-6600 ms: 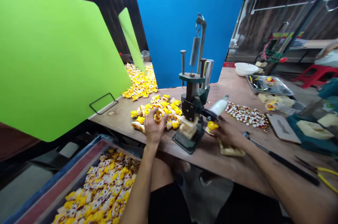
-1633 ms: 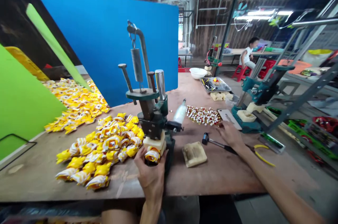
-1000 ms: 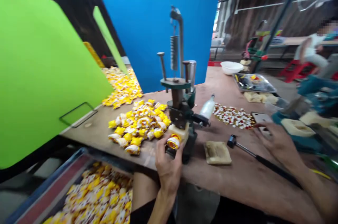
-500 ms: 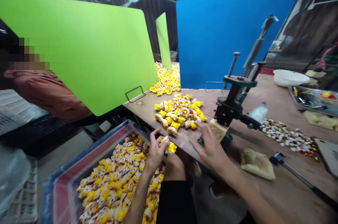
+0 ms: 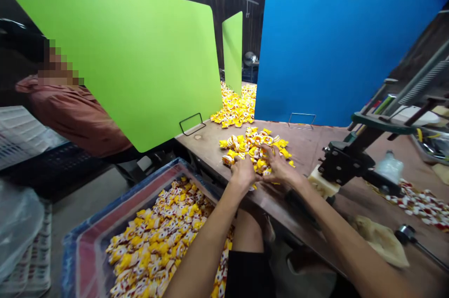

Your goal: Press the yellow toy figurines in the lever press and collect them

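Observation:
A heap of small yellow-and-white plastic figures (image 5: pixel 250 136) lies on the table in front of me, with both my hands at its near side. My left hand (image 5: pixel 243 172) is at the near left of the heap, fingers curled; what they hold, if anything, is hidden. Across from it, my right hand (image 5: pixel 280 167) reaches over the heap's right part, its fingers apart and touching figures. Below on the left stands a bin (image 5: pixel 87 251) with a blue and red rim, full of similar figures.
A green hand press (image 5: pixel 345 162) stands right of my right forearm. Beyond it lie small red-and-white parts (image 5: pixel 424 204) and a cloth-like pad (image 5: pixel 380 237). Green (image 5: pixel 140 64) and blue (image 5: pixel 326 54) dividers rise behind the table. A person in a pink top (image 5: pixel 73 115) sits at left.
My left hand, which held a yellow figure above the bin, has moved up and right to the heap. My right hand has moved from beside the press onto the heap. The view has turned left.

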